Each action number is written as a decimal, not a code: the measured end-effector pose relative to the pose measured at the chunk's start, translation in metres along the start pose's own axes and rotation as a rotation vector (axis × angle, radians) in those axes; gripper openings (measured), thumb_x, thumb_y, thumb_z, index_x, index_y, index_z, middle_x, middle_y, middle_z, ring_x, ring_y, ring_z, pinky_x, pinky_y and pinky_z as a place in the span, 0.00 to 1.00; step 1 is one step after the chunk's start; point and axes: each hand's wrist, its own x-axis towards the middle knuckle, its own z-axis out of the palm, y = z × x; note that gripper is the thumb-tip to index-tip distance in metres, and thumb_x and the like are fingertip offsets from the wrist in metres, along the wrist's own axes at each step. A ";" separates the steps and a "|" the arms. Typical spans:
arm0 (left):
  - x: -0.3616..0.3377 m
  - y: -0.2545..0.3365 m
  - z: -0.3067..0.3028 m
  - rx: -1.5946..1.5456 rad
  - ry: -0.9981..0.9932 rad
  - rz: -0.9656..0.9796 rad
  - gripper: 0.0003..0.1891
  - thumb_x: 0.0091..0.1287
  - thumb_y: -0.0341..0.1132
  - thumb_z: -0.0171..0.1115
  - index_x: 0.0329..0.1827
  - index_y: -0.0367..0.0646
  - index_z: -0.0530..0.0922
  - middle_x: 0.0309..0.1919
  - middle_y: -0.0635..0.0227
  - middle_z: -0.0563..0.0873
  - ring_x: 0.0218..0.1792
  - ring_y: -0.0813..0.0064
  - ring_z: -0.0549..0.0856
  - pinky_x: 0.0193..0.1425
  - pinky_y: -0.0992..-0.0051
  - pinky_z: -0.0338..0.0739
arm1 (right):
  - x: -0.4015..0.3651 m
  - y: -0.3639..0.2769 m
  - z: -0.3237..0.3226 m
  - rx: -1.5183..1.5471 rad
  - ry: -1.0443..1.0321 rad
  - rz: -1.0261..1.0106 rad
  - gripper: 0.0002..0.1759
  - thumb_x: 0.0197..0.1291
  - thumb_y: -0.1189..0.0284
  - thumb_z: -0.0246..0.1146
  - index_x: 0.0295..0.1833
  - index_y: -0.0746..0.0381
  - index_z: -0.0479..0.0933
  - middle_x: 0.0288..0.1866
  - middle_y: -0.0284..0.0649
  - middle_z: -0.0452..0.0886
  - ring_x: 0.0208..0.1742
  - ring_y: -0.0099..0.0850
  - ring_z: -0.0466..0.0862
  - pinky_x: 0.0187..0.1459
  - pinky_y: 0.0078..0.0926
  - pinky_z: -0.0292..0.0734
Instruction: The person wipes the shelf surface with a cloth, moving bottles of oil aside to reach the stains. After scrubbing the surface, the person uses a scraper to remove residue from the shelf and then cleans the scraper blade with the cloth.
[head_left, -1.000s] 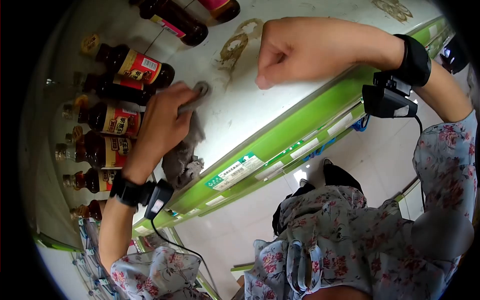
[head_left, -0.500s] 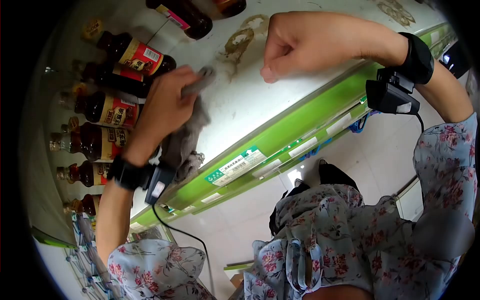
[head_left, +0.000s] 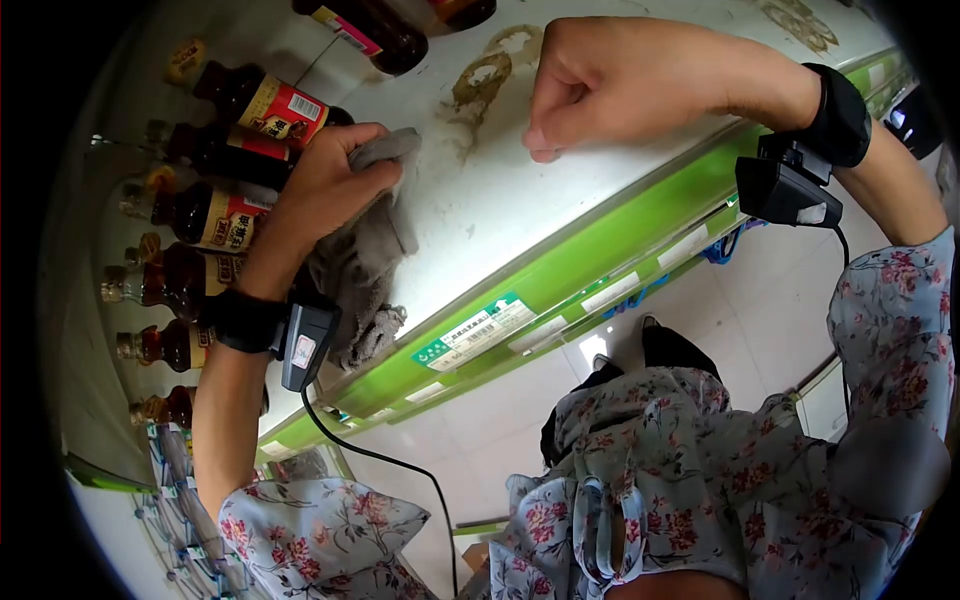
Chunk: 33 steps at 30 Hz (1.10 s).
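My left hand [head_left: 335, 190] is closed around a grey cloth [head_left: 365, 265]. A folded edge of the cloth sticks out between thumb and fingers, and the rest hangs down over the white shelf [head_left: 480, 215] to its front edge. Right beside that hand lie dark sauce or oil bottles with red and yellow labels [head_left: 285, 110]. My right hand [head_left: 600, 90] is curled closed low over the shelf surface, near the brown stains [head_left: 480, 80]. Whatever is inside its fingers, if anything, is hidden.
More bottles [head_left: 180, 275] lie in a row along the left, and another dark bottle [head_left: 370, 35] is at the top. A green shelf edge [head_left: 570, 265] with price labels [head_left: 480, 330] runs diagonally. Below is the tiled floor [head_left: 450, 430]. A black cable [head_left: 400, 462] hangs from the left wrist device.
My left hand has shifted slightly left and down with the cloth, which shows more clearly between the fingers. My right hand has barely moved.
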 end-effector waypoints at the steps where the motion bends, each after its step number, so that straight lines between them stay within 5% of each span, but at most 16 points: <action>1: 0.002 -0.002 0.000 0.000 0.001 0.001 0.12 0.65 0.30 0.69 0.46 0.30 0.86 0.36 0.71 0.89 0.37 0.86 0.82 0.42 0.80 0.77 | 0.000 -0.009 -0.004 -0.022 -0.036 0.053 0.19 0.68 0.61 0.66 0.43 0.69 0.88 0.30 0.40 0.89 0.29 0.25 0.82 0.36 0.27 0.76; 4: 0.012 0.015 -0.016 0.202 -0.232 -0.136 0.14 0.63 0.31 0.69 0.48 0.29 0.86 0.37 0.70 0.89 0.37 0.84 0.83 0.42 0.78 0.78 | -0.022 -0.042 -0.010 -0.104 0.051 0.030 0.19 0.68 0.64 0.62 0.30 0.70 0.80 0.20 0.41 0.78 0.24 0.29 0.76 0.32 0.33 0.73; 6: 0.018 0.018 -0.014 0.241 -0.189 -0.101 0.14 0.62 0.32 0.70 0.46 0.29 0.86 0.34 0.69 0.88 0.36 0.83 0.83 0.41 0.76 0.78 | -0.028 -0.053 -0.008 -0.126 0.121 0.012 0.23 0.68 0.64 0.60 0.24 0.70 0.75 0.15 0.41 0.72 0.20 0.30 0.72 0.30 0.36 0.71; 10: 0.029 0.012 -0.008 0.407 0.055 0.036 0.11 0.62 0.32 0.71 0.40 0.30 0.87 0.28 0.70 0.87 0.32 0.83 0.81 0.38 0.75 0.77 | -0.017 -0.055 -0.021 -0.099 -0.060 0.155 0.24 0.69 0.62 0.60 0.24 0.69 0.74 0.15 0.39 0.72 0.21 0.30 0.69 0.30 0.37 0.68; 13: 0.033 0.026 -0.016 0.453 -0.160 0.022 0.12 0.62 0.32 0.74 0.40 0.30 0.86 0.28 0.69 0.86 0.32 0.83 0.80 0.39 0.74 0.77 | -0.009 -0.035 -0.029 -0.035 -0.167 0.077 0.24 0.69 0.62 0.61 0.23 0.69 0.72 0.15 0.37 0.71 0.20 0.30 0.67 0.29 0.38 0.66; 16: 0.032 0.041 -0.017 0.505 -0.348 0.010 0.13 0.63 0.33 0.76 0.40 0.29 0.85 0.29 0.69 0.86 0.33 0.84 0.79 0.40 0.74 0.77 | -0.018 -0.035 -0.024 -0.055 -0.065 -0.001 0.24 0.68 0.62 0.61 0.23 0.69 0.72 0.15 0.37 0.71 0.20 0.29 0.68 0.29 0.38 0.66; 19: 0.039 0.032 -0.016 0.395 -0.158 -0.017 0.14 0.62 0.33 0.78 0.40 0.29 0.85 0.30 0.68 0.86 0.33 0.83 0.80 0.41 0.74 0.77 | -0.015 -0.053 -0.023 -0.066 -0.093 0.153 0.23 0.68 0.62 0.61 0.24 0.69 0.74 0.15 0.38 0.72 0.20 0.29 0.68 0.29 0.37 0.67; 23: 0.040 0.050 -0.016 0.485 -0.377 -0.023 0.15 0.61 0.34 0.78 0.41 0.29 0.85 0.31 0.67 0.87 0.34 0.81 0.81 0.41 0.74 0.78 | -0.010 -0.043 -0.025 -0.069 -0.107 0.165 0.23 0.67 0.61 0.62 0.25 0.69 0.76 0.16 0.39 0.73 0.20 0.29 0.70 0.30 0.37 0.68; 26: 0.053 0.040 -0.023 0.516 -0.250 -0.086 0.15 0.61 0.35 0.78 0.39 0.30 0.86 0.29 0.69 0.87 0.33 0.82 0.81 0.40 0.75 0.78 | -0.009 -0.034 -0.020 -0.035 -0.080 0.111 0.23 0.66 0.61 0.62 0.25 0.69 0.77 0.15 0.38 0.73 0.20 0.29 0.70 0.29 0.38 0.67; 30: 0.049 0.051 -0.021 0.400 -0.428 -0.098 0.15 0.60 0.36 0.79 0.37 0.31 0.86 0.28 0.71 0.87 0.34 0.84 0.81 0.41 0.74 0.78 | -0.009 -0.049 -0.023 -0.133 -0.104 0.239 0.24 0.67 0.60 0.61 0.23 0.68 0.76 0.15 0.36 0.72 0.20 0.29 0.69 0.28 0.37 0.66; 33: 0.047 0.044 -0.018 0.442 -0.300 -0.144 0.16 0.61 0.34 0.78 0.44 0.30 0.85 0.37 0.67 0.88 0.42 0.81 0.83 0.50 0.75 0.78 | -0.004 -0.058 -0.020 -0.191 -0.126 0.305 0.25 0.67 0.60 0.61 0.21 0.66 0.74 0.14 0.35 0.70 0.19 0.28 0.67 0.27 0.37 0.65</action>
